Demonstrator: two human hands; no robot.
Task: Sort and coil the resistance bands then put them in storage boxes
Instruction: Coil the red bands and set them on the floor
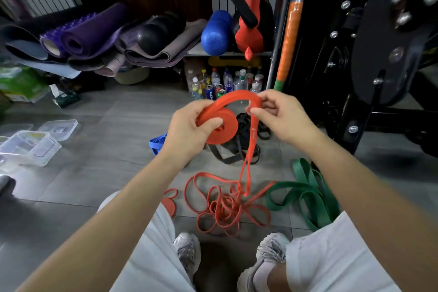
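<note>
The red band (225, 133) is up in mid-air over the floor (106, 125), its wound part a flat disc facing the person so each new turn can lie on the last. The left hand (189, 125) grips the disc, thumb on its face, likely to stop it springing loose. The right hand (282, 114) pinches the free length with closed fingers, feeding it taut. The tail drops into a red tangle (225, 206) before the shoes (187, 251). Green bands (308, 193) lie right, black bands (237, 149) beyond, and storage boxes (30, 147) wait at the floor's left side.

home gym: rolled mats (80, 40), foam roller (216, 32), weight rack (379, 54)
</note>
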